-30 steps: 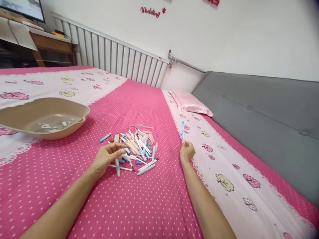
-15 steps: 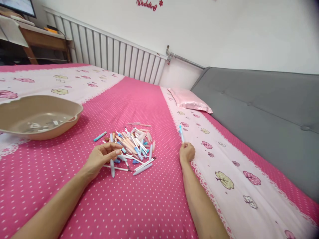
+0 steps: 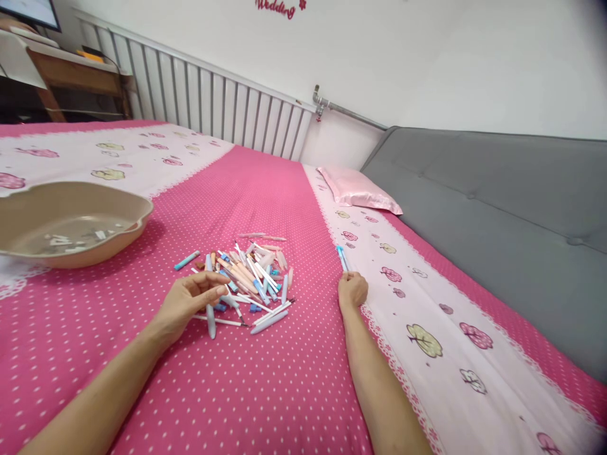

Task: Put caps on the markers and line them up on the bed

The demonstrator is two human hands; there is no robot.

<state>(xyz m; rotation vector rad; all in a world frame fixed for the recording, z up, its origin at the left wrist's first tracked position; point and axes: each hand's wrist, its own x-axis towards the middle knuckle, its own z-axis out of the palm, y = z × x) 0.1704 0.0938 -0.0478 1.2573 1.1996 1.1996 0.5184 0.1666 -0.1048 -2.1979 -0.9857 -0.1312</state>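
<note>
R grip (image 3: pixel 353 289) pinching a slim blue pen (image 3: pixel 342 256), bright-blue end pointing away, well to the R of the pen pile (image 3: pixel 251 275). L grip (image 3: pixel 192 298), thumb & fingers loosely parted, at the pile's L side; can't tell if touching. Pile's mid-bed (image 3: pixel 265 392), blue, white & peach mixed. Lone blue piece (image 3: pixel 186 260) just L of it. Further L, tan basin (image 3: pixel 85 202) w/ small white bits (image 3: pixel 57 241). Pink pillow (image 3: pixel 359 189) nr grey headboard (image 3: pixel 497 183).

Wide view from one head-worn camera, facing forward and down across a bed (image 3: pixel 237 392).
Forearms (image 3: pixel 109 373) enter close by, at the bottom edge; the left hand (image 3: pixel 192 298) and right hand (image 3: pixel 353 291) are mid-distance, a radiator (image 3: pixel 203 101) and grey headboard (image 3: pixel 502 189) farther off.
</note>
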